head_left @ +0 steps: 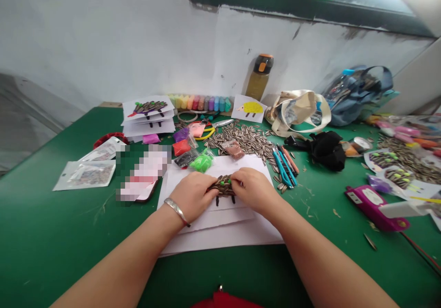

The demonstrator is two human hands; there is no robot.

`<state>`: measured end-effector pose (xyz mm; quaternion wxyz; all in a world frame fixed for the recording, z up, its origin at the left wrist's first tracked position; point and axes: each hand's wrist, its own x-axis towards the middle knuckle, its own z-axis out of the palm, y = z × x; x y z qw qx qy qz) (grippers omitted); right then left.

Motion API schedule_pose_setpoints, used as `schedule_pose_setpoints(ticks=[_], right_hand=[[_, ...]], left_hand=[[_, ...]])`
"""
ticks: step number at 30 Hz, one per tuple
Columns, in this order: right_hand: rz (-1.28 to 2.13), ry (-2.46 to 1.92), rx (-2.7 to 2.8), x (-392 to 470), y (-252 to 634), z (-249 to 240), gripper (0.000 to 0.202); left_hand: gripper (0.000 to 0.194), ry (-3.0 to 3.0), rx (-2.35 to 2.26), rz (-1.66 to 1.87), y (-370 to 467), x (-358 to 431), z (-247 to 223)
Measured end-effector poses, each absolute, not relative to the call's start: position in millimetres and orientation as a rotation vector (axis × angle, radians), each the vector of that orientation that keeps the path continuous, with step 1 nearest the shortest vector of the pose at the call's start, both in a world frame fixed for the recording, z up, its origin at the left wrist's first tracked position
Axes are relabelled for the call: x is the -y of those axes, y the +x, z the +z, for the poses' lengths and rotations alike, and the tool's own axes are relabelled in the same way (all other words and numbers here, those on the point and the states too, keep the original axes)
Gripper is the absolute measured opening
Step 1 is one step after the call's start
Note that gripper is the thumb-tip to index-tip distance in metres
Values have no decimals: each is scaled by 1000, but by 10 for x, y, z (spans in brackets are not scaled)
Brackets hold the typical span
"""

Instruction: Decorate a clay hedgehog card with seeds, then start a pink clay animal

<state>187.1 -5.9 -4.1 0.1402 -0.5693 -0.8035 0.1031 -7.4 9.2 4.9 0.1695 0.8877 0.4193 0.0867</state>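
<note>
A seed-covered figure [224, 186] with green dots and short black legs lies on white paper sheets [220, 241] in front of me. My left hand [195, 195] wears a silver bracelet; its closed fingers press on the figure's left end. At the right end, the bent fingertips of my right hand [253, 188] touch the seeds. Both hands hide the ends of the figure. Just beyond them sit a bright green clay packet [202, 160] and a brown clay packet [233, 149].
Loose sunflower seeds [248, 136] spread behind the paper. Blue scissors [283, 168] lie to the right, a phone [146, 179] to the left. Finished cards [149, 110] are stacked at back left. A bottle [258, 78] stands by the wall; a magenta device [377, 207] lies far right.
</note>
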Motion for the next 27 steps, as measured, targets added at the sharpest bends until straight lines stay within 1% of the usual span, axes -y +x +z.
schedule_pose_setpoints(ticks=[14,20,27], right_hand=[[573,-1609,2276,23,1896,-36,19],[601,-1593,2268,26,1915,-18,21],[538,-1596,2288,22,1911,-48,19]], left_hand=[[15,2530,-1198,242,-82,-91,24],[14,2542,-1195,247,-88,-83,20],[15,2534,-1187,274,-91,-87,18]])
